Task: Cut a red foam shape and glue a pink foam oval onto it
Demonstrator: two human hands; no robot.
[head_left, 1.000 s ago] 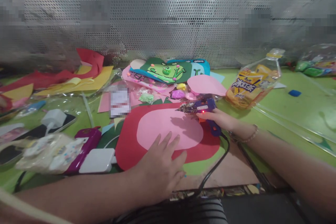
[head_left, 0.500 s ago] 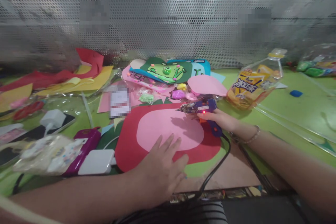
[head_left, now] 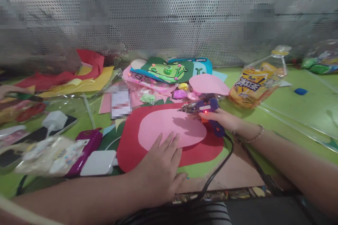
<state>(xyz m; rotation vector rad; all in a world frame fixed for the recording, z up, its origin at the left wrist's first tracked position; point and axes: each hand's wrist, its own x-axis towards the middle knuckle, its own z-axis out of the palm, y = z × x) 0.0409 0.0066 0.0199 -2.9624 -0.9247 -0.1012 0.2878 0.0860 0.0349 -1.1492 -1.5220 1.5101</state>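
Right hand right of centre, and it's wrapped around the grip of a dark blue hot glue gun, red light aglow, orange trigger below, nozzle pointing left above a pink paper oval. The left hand, lower centre, lies palm down and open, gripping nothing, fingers stretched over the oval's lower edge. That oval sits mid-frame on a rounded red paper sheet, the gun's shadow falling across it. Light green paper peeks out below, and a black cord curves from the gun down to the bottom edge.

Just above the red sheet, bagged lumps of clay, purple, yellow and green among them, with a pale pink cutout beside them and a decorated paper piece behind. Over to the left, a white power adapter next to a magenta case, then a white charger plug on a dark phone. Upper right, a tilted iced tea bottle on the green table; upper left, yellow paper. Across the top runs a perforated metal panel.
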